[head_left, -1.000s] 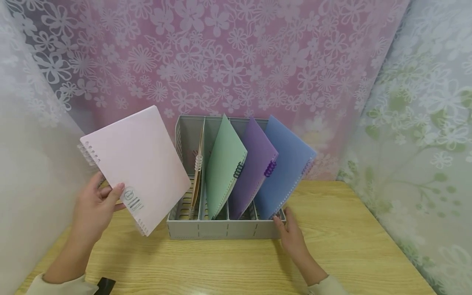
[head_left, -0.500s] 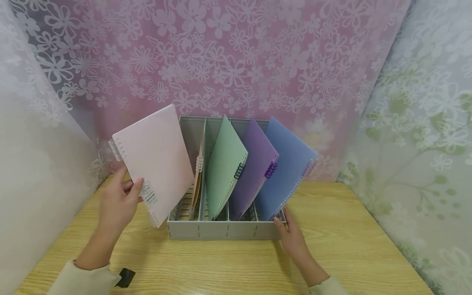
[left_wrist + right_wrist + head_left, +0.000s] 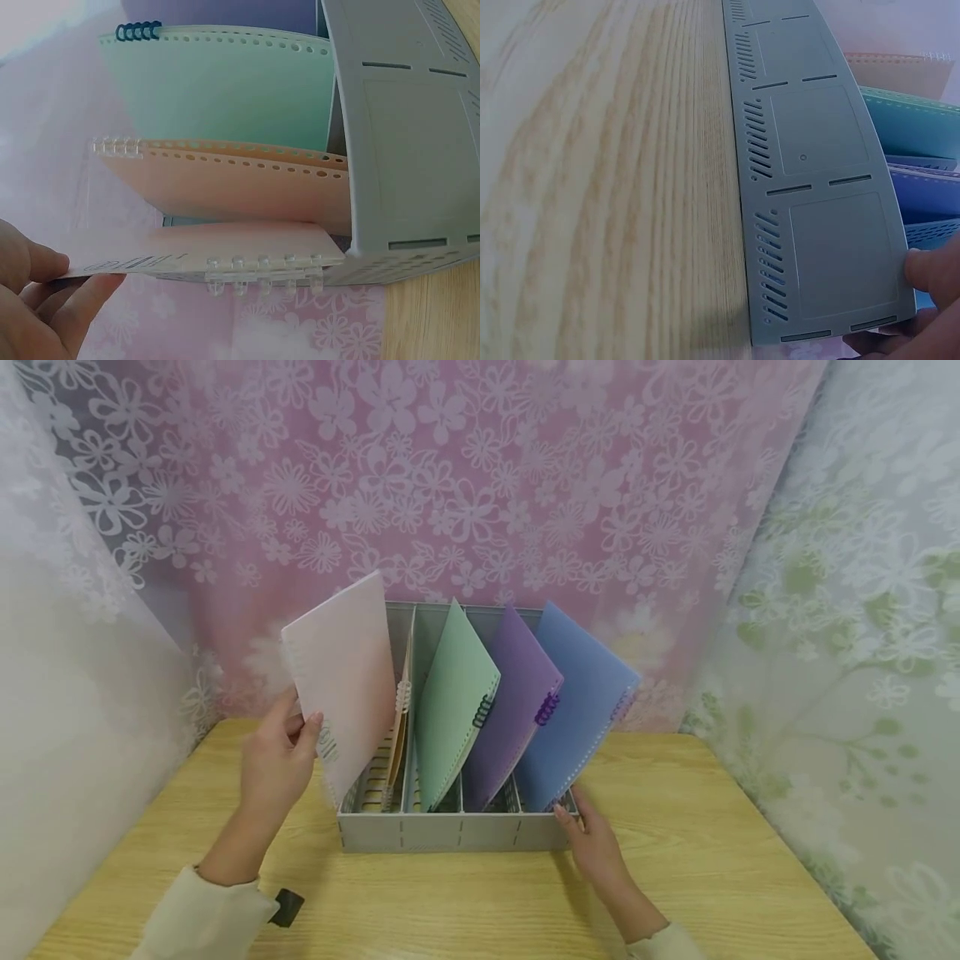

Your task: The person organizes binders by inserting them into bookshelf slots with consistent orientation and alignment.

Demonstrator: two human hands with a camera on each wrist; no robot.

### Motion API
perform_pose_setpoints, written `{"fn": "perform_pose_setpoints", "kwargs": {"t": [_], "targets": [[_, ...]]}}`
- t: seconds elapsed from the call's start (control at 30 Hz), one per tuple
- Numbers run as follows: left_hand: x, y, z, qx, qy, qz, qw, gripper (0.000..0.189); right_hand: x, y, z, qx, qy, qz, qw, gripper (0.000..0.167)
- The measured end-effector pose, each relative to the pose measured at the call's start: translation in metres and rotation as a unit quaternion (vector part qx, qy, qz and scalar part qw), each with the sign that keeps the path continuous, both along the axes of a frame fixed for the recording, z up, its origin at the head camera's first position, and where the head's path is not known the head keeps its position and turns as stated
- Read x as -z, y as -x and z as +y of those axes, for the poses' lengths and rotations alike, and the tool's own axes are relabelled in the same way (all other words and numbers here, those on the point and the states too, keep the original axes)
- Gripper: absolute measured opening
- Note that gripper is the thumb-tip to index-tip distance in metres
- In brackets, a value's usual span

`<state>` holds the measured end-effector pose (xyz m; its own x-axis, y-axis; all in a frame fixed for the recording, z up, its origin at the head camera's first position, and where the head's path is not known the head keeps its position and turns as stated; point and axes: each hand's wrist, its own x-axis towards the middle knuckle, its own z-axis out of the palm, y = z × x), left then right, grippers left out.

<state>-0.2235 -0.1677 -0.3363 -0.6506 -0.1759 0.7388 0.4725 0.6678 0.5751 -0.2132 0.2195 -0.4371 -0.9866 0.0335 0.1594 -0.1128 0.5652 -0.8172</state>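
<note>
A pale pink ring-bound notebook (image 3: 341, 672) is pinched along its spine edge between the thumb and fingers of my left hand (image 3: 281, 760). It stands tilted over the leftmost slot of a grey file organizer (image 3: 450, 833), its lower corner at the organizer's front left corner. The left wrist view shows its clear rings (image 3: 262, 274) beside the organizer's wall. My right hand (image 3: 596, 843) grips the organizer's front right corner, thumb (image 3: 922, 268) on the front panel. Beside the pink notebook, a peach notebook (image 3: 247, 176) leans in the same slot against the divider.
Green (image 3: 457, 710), purple (image 3: 517, 702) and blue (image 3: 581, 702) ring-bound notebooks lean in the slots to the right. A floral curtain (image 3: 480, 485) hangs close behind the wooden table (image 3: 480, 910). Patterned sheets flank both sides.
My left hand has carried the pink notebook rightward from beside the organizer to over its leftmost slot, turning it more edge-on. My right hand stays at the corner.
</note>
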Motion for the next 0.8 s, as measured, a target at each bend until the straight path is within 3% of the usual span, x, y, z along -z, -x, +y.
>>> {"fn": "perform_pose_setpoints", "kwargs": {"t": [0.27,0.5,0.8], "targets": [[0.000,0.005,0.008,-0.009,0.001,0.003,1.0000,0.043,0.003,0.001,0.001,-0.006,0.004,0.011,0.9999,0.061],[-0.002,0.012,0.018,0.004,-0.002,-0.030,0.9996,0.046,0.003,0.001,0.001,-0.006,0.001,0.023,0.9997,0.060],[0.006,0.025,0.029,0.017,-0.001,-0.026,0.9995,0.043,0.001,-0.001,0.000,-0.001,0.000,0.015,0.9999,0.059]]}}
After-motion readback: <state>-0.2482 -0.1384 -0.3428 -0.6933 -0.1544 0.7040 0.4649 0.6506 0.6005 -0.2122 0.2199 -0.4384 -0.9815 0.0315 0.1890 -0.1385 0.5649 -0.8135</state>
